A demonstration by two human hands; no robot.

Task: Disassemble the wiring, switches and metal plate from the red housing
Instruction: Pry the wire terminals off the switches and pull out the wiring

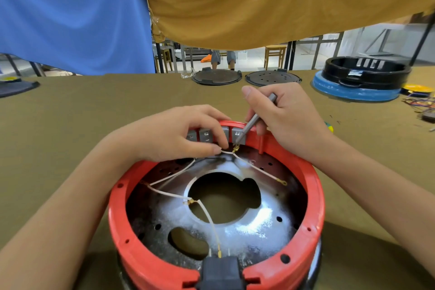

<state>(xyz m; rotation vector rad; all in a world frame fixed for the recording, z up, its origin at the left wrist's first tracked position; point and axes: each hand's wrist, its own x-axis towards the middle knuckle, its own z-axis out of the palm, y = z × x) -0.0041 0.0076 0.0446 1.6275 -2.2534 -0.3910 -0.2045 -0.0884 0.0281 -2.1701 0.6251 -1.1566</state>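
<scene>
The round red housing (315, 197) lies open side up at the table's near edge. Inside it sits a shiny metal plate (254, 226) with large cut-outs. White wires (169, 194) with brass terminals run across the plate. My left hand (174, 134) pinches a white wire at the housing's far rim, beside a brass terminal (236, 148). My right hand (289, 120) grips a grey metal tool (255, 119) like a pen, its tip at the grey switch block (206, 135) on the far rim. A black socket (221, 271) sits in the near rim.
On the far side of the table lie two dark round plates (216, 76) (273, 77) and a black housing on a blue ring (362, 77). Loose coloured wires (419, 103) lie at the right. Blue and mustard cloths hang behind.
</scene>
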